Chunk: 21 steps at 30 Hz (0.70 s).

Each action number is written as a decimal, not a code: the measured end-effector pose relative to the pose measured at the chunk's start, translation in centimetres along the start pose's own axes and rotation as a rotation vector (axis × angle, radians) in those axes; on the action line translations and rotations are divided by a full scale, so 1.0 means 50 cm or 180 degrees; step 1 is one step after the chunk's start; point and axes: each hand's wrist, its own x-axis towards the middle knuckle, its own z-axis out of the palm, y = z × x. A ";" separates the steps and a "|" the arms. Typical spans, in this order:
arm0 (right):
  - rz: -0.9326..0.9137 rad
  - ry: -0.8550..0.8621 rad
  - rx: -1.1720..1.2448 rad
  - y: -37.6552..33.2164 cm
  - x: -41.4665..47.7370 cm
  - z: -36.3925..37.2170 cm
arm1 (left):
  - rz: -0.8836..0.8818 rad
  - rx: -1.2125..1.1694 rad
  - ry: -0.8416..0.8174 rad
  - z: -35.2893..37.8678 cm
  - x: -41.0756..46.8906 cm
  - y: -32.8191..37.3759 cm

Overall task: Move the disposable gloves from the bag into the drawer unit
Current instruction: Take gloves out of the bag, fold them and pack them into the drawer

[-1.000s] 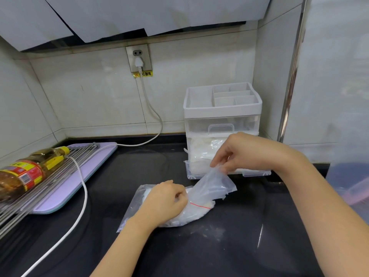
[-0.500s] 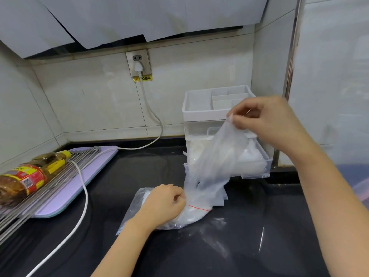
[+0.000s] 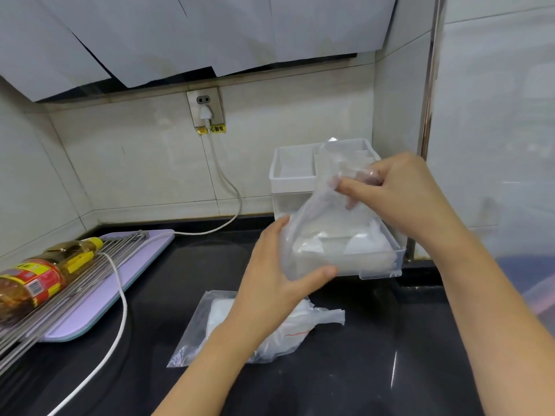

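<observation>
The right hand [image 3: 402,193] pinches the top of a clear glove [image 3: 318,217] over the open drawer [image 3: 396,259] of the drawer unit [image 3: 292,187] at the bench's [image 3: 330,379] back right corner. The left hand [image 3: 276,274] clasps its lower end between thumb and fingers. The bag [image 3: 198,334] lies near the front edge; best gather the glove flat and lower it in, so no film drapes over the drawer front.

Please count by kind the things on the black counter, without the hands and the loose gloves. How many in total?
Amber oil bottle with yellow cap: 1
Lilac plastic cutting board: 1
Steel wire rack: 1
White and clear plastic drawer unit: 1
Clear plastic zip bag: 1
White power cable: 1
Total: 6
</observation>
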 end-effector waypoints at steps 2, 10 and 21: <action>0.0219 -0.0193 0.0273 0.001 -0.001 -0.006 | 0.0074 0.0157 0.0049 0.004 0.018 0.025; 0.1054 -0.0475 0.0555 0.087 0.028 -0.033 | -0.0454 -0.0553 0.0028 -0.032 0.156 0.048; 0.1611 -0.0817 -0.0781 0.167 0.044 0.018 | -0.0863 0.0723 -0.0920 0.008 0.286 0.006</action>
